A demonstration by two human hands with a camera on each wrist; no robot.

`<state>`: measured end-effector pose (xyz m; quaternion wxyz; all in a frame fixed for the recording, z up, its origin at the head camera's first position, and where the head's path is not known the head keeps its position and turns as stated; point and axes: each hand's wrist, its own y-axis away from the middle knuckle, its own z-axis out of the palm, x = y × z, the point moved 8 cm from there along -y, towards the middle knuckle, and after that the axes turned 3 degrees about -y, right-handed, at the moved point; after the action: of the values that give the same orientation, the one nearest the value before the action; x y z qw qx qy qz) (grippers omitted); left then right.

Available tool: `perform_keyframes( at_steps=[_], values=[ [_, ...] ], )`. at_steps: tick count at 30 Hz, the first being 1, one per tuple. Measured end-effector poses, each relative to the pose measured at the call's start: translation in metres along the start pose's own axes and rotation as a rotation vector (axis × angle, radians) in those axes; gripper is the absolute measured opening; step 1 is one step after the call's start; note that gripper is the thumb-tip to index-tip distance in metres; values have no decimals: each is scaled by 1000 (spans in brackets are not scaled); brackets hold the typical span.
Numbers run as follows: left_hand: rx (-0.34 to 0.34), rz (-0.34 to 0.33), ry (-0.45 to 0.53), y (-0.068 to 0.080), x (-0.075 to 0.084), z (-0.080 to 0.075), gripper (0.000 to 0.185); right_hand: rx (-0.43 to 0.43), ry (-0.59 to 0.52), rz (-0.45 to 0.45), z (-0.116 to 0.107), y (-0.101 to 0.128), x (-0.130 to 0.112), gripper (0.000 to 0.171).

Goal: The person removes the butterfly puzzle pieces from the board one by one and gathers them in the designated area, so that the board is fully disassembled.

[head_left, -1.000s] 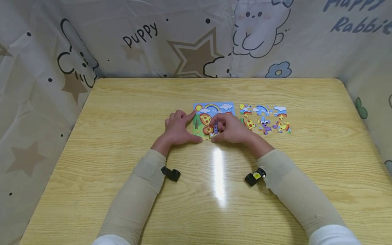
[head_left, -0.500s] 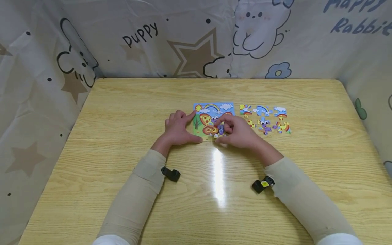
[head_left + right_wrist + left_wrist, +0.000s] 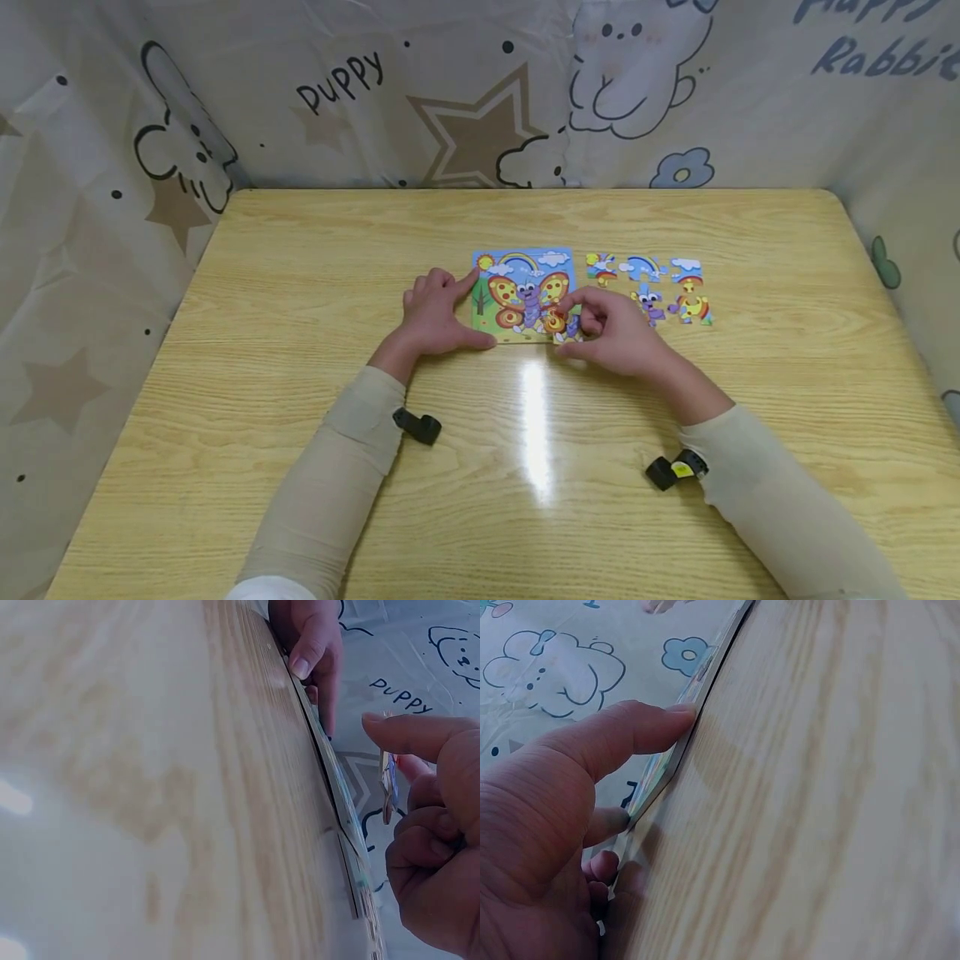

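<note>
A thin puzzle board (image 3: 517, 260) with a butterfly, rainbow and sun picture lies on the table, in the middle of the head view. My left hand (image 3: 437, 313) steadies its near-left corner, the straight thumb along the near edge and the index finger at the left edge. Over the board's near-right corner, my right hand (image 3: 618, 333) pinches a small puzzle piece (image 3: 558, 323) printed with an orange swirl and some purple. The right wrist view shows that puzzle piece (image 3: 388, 780) nearly edge-on between thumb and index finger, apart from the board; the other fingers are curled.
Loose puzzle pieces (image 3: 643, 268) lie in rows right of the board, partly hidden by the right hand. The wooden table (image 3: 337, 242) runs back to a printed cloth (image 3: 465, 100). A black wrist camera (image 3: 420, 427) sits on each forearm.
My right hand has moved right with the puzzle piece, from the middle of the board to its right edge, uncovering the butterfly and covering some loose pieces. The left hand stays at the corner.
</note>
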<state>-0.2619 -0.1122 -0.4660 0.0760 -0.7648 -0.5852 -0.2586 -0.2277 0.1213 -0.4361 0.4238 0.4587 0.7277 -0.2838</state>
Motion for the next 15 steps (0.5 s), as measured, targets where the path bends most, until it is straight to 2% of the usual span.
perform_keyframes(
  at_steps=[11, 15],
  values=[
    [-4, -13, -1, -1, -2, 1, 115, 7, 21, 40, -17, 22, 6, 45],
    [1, -6, -2, -1, -2, 1, 115, 35, 23, 25, -25, 30, 5, 45]
  ],
)
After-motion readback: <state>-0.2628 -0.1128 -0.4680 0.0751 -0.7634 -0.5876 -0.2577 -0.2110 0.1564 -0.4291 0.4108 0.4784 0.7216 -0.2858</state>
